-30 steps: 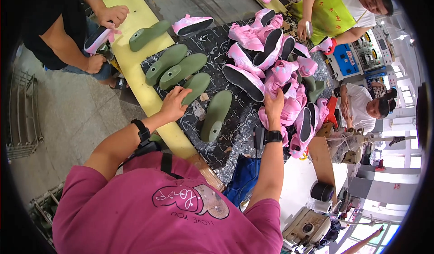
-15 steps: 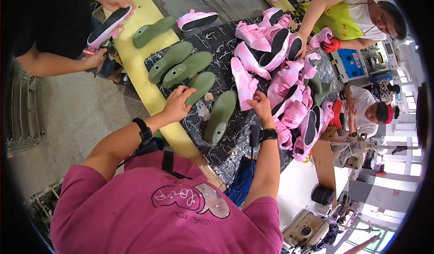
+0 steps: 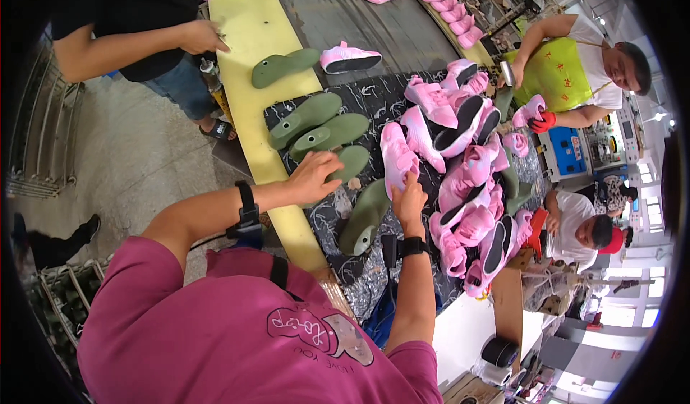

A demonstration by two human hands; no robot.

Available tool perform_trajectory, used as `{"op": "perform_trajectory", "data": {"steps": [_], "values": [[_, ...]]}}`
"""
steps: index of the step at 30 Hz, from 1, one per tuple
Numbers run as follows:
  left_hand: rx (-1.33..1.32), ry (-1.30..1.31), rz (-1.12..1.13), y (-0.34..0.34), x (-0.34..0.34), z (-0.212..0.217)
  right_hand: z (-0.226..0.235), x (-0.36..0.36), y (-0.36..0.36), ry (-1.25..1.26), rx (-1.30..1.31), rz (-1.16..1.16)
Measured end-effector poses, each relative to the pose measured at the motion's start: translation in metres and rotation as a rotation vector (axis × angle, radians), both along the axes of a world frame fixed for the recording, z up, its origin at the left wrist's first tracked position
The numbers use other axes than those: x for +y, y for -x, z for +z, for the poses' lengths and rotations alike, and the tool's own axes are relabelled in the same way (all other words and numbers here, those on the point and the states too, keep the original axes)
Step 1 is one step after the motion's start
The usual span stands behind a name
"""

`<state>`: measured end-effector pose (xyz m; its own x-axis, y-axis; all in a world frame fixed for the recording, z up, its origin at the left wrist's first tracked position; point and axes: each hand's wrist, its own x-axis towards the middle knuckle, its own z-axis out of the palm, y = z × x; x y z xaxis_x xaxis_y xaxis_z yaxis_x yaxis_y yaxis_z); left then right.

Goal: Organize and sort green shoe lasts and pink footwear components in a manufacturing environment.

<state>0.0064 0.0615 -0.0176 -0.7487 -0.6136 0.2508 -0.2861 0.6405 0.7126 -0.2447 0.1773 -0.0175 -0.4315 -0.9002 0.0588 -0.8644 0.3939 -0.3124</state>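
My left hand (image 3: 315,178) is closed over the near end of a green shoe last (image 3: 353,162), hiding that end. The last lies on the dark patterned cover. In my right hand (image 3: 410,204) is the near end of a pink sports shoe (image 3: 395,152), fingers at its opening. This shoe lies at the left edge of a heap of pink shoes (image 3: 474,167), some with black soles turned up. Between my hands a loose green shoe last (image 3: 363,221) rests on the cover. Two more, one a green last (image 3: 305,120), lie beyond my left hand.
A yellow table edge (image 3: 248,52) runs along the left, bearing another green last (image 3: 284,68). Past it lies a single pink shoe (image 3: 351,60) on a grey belt. At the upper left, a co-worker's hand (image 3: 203,37) hangs over the edge. Across the heap stands a person in a yellow-green apron (image 3: 543,80).
The view has shifted. My right fingers have moved onto the pink shoe's opening, and my left hand covers more of the last. The left co-worker's shoe has moved farther away.
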Motion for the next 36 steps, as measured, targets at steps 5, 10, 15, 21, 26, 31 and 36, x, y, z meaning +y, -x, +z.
{"op": "perform_trajectory", "data": {"steps": [5,10,15,21,26,31,36], "values": [[0.115,0.062,0.095,0.045,-0.103,0.032,0.015,0.005,-0.019,0.108,-0.017,0.0],[-0.162,-0.199,0.334,0.07,-0.251,-0.036,0.051,-0.004,-0.028,0.175,-0.161,0.186],[-0.112,0.082,0.439,0.103,-0.324,-0.08,0.031,-0.012,-0.036,0.103,-0.077,0.142],[-0.594,0.067,0.39,0.15,-0.351,-0.055,0.037,-0.021,-0.037,0.057,-0.165,0.21],[-0.593,0.05,0.442,0.15,-0.323,-0.03,0.051,-0.052,-0.038,0.208,-0.407,0.045],[-0.041,0.386,0.262,0.088,-0.273,0.002,0.078,-0.1,-0.063,0.384,-0.369,0.12],[-0.197,0.318,0.328,-0.017,-0.204,0.015,0.077,-0.153,-0.118,0.515,-0.12,0.286]]}}
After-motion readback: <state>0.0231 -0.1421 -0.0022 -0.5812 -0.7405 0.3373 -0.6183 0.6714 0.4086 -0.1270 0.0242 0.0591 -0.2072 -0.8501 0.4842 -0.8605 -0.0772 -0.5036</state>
